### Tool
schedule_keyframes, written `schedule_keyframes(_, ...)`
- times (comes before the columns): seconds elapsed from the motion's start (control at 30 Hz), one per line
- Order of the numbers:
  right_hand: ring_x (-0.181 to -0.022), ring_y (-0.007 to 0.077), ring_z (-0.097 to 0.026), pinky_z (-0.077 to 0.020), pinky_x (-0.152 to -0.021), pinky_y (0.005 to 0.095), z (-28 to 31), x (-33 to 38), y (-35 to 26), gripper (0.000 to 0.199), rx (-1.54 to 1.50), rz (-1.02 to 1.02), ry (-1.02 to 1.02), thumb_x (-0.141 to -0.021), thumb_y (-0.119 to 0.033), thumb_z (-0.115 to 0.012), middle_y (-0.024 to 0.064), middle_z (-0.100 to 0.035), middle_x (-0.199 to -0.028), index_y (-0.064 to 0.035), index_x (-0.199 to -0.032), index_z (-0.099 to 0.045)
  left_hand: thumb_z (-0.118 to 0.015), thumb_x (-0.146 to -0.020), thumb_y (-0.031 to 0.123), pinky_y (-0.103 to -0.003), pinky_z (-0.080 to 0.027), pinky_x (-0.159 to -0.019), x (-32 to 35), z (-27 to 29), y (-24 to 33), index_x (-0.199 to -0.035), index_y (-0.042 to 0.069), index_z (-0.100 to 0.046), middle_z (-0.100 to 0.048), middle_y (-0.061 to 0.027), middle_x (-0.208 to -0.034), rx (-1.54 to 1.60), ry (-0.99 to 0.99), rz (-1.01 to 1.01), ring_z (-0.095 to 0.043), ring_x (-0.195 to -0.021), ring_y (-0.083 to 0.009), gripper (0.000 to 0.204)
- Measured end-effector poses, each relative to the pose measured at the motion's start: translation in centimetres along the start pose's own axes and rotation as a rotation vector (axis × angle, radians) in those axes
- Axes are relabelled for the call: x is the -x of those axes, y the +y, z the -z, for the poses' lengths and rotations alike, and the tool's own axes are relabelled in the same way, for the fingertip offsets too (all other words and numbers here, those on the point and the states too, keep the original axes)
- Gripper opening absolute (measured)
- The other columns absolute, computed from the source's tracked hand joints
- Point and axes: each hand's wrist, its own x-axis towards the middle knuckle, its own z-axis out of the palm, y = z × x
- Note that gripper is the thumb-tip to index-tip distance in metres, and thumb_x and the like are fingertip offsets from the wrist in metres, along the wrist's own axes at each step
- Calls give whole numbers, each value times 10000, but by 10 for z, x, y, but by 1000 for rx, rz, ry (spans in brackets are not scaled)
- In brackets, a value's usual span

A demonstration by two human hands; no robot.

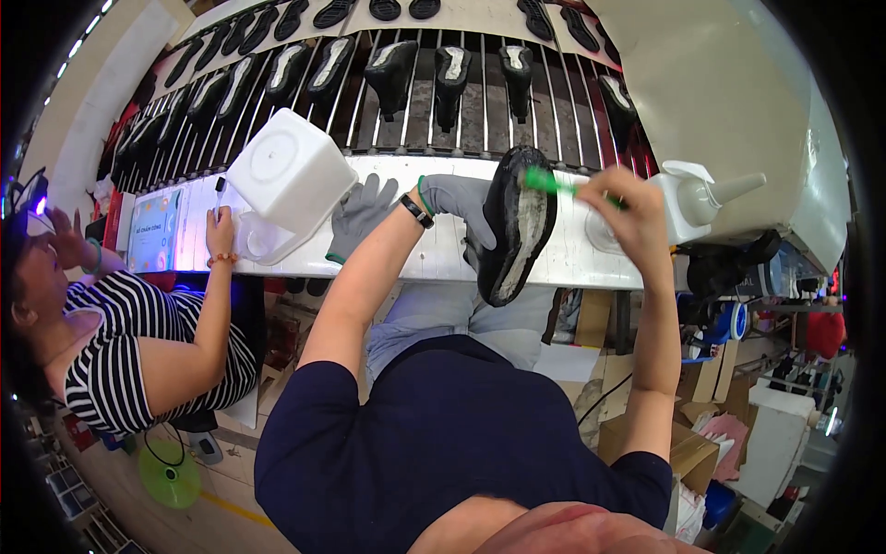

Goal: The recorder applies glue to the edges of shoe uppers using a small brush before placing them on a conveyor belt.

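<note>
My left hand [459, 205], in a grey glove, grips a black shoe upper [496, 235] by its side, its pale underside turned up toward me. In my bare right hand [624, 205] is a green-handled brush [544, 181], pinched in the fingers. Its head meets the underside near the far end of the shoe. A loose grey glove [360, 222] lies on the white bench [434, 263] left of my left hand. Right of my right hand stands a white plastic bottle [688, 205] with a spout.
Beyond the bench runs a rack of metal rollers [480, 102] carrying several shoe uppers, with black soles [334, 11] on a shelf behind. A white square container [291, 166] stands tilted at left. A co-worker in a striped shirt [129, 342] sits to my left, one hand holding a small brush [220, 189].
</note>
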Motion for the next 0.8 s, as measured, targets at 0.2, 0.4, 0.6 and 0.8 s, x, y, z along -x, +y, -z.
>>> schedule_keyframes(0.2, -648, 207, -586, -423, -583, 311, -7, -3, -7, 112, 71, -14, -283, -785, -99, -752, 93, -632, -722, -20, -843, -697, -815, -733, 80, -271, -539, -770, -3, 6, -24, -1201, 5, -614, -671, -67, -1085, -11, 81, -151, -617, -947, -119, 515)
schedule_keyframes(0.4, -576, 37, -479, -341, -505, 223, 8, 41, 43, 126, -257, -456, -124, -819, -145, -742, -8, -636, -674, -22, -838, -720, -834, -728, 176, -307, -485, -925, 3, -26, -16, -1279, -1, -545, -636, -94, -1173, 49, 436, 25, -598, -1039, -164, 647)
schedule_keyframes(0.6, -531, 43, -462, -359, -489, 224, 0, 108, 102, 157, -219, -594, 293, -828, -140, -723, 3, -659, -708, -21, -932, -721, -823, -734, 316, -319, -459, -973, -13, -53, -23, -1312, -15, -502, -635, -117, -1203, -76, 794, -96, -603, -1094, -194, 740)
schedule_keyframes(0.8, -587, 154, -581, -458, -587, 286, -7, 151, 127, 189, 187, -819, 401, -813, -144, -729, 103, -692, -781, -20, -952, -702, -815, -711, 395, -328, -460, -967, -25, -63, -28, -1310, 3, -508, -646, -133, -1197, -209, 853, -104, -620, -1091, -230, 779)
